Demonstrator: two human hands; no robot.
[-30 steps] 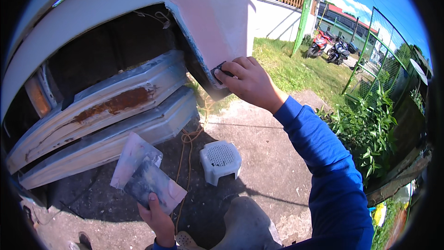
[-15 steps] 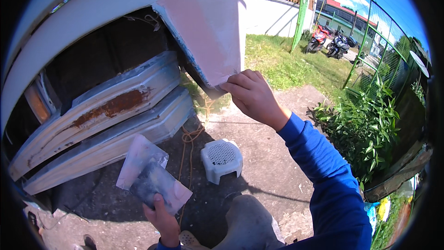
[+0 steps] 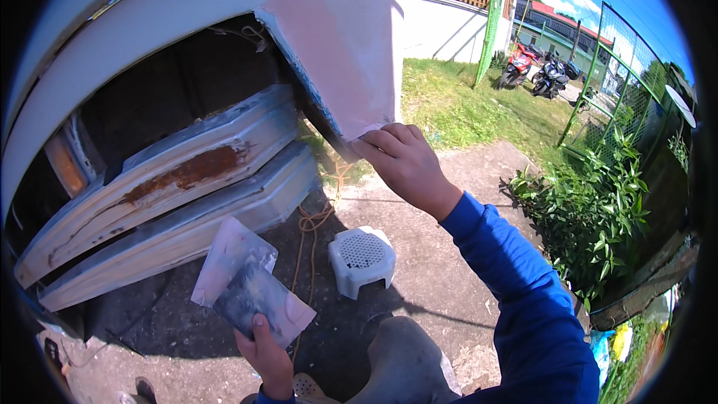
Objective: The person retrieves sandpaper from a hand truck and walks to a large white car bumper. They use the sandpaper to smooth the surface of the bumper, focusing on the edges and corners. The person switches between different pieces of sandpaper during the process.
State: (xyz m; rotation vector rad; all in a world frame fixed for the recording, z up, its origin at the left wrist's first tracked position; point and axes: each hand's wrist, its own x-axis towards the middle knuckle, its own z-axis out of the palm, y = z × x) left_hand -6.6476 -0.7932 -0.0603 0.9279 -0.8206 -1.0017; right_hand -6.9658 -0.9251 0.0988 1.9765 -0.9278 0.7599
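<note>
A white panel with a pinkish filler coat (image 3: 329, 52) comes down to a narrow lower corner in front of me. My right hand (image 3: 400, 157) is at that corner, fingers pinched together against its edge; whatever they hold is hidden behind them. Lower down, my left hand (image 3: 267, 355) grips a dark flat plate smeared with pale pink putty (image 3: 262, 303), thumb on top. Behind that plate, and overlapping it, is a paler flat sheet (image 3: 228, 254), also smeared pink. I cannot tell whether the two are joined.
Two long grey curved body panels (image 3: 224, 202), the upper one rusty, lean at the left. A white plastic stool (image 3: 363, 258) stands on the concrete near an orange cord (image 3: 318, 218). Leafy plants (image 3: 591, 209), a green mesh gate (image 3: 598, 75) and motorcycles (image 3: 516, 67) are at right.
The whole view has shifted slightly. My right hand stays at the panel's lower corner, its wrist a little lower. My left hand still holds the plates.
</note>
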